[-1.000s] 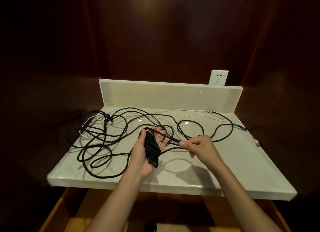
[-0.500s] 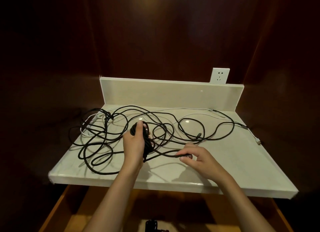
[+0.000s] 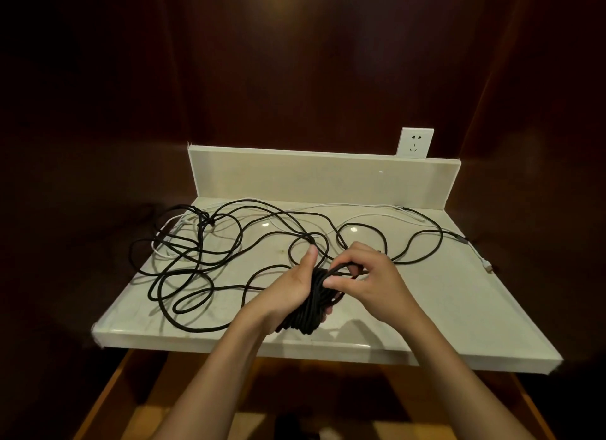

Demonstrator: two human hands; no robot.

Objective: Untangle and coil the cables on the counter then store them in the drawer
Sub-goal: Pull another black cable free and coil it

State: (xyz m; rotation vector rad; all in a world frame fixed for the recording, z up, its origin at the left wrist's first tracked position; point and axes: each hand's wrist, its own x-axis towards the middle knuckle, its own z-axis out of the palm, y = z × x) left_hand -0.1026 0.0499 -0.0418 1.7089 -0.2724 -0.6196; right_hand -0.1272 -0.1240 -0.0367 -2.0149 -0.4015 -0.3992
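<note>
Both grips closed: left hand w/ black cable coil, right hand apparently pinching its strand.

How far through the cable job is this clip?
Early. Done: several black turns coiled around the left hand. In hand: the right hand pinches the next strand onto it. Left: the loose black cable and white cable on the counter; nothing stored.

Dark wood walls, white wall socket
</note>
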